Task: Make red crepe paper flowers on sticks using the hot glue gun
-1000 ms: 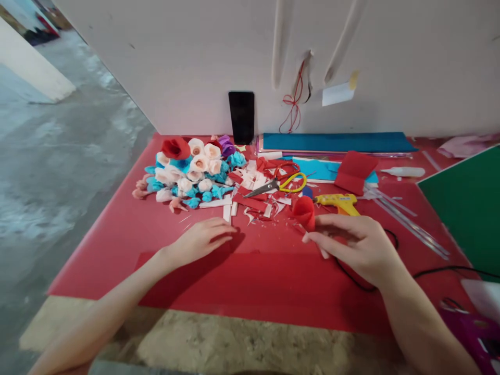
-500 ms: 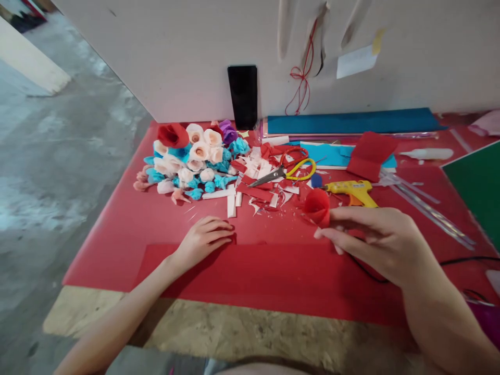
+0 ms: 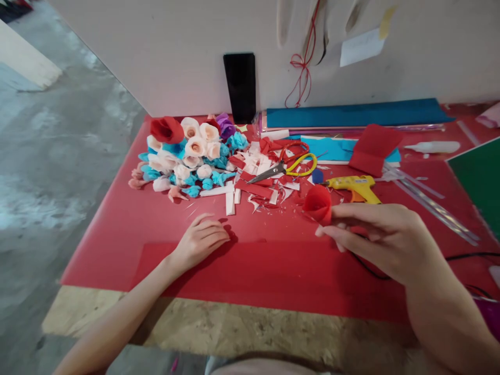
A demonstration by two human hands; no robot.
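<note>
Right grip (image 3: 385,237) pinching rolled red paper (image 3: 318,204), thumb and fingers. Yellow glue gun (image 3: 353,185) just beyond it on bench (image 3: 113,250). Left grip (image 3: 201,240) loosely curled, low at bench; contact unclear. Beyond left grip: pile of paper flowers (image 3: 195,148), mostly white and blue. Scissors (image 3: 278,168) on paper scraps (image 3: 253,191), ahead, between grips. Black phone (image 3: 240,88) upright, farther out.

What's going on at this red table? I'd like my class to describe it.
A person's right hand holds a cup-shaped red paper piece between thumb and fingers. The left hand, seemingly empty, is low over the red table. Beyond the hands are scissors among paper scraps, and a yellow glue gun. A cluster of paper flowers lies toward the table's far left.
</note>
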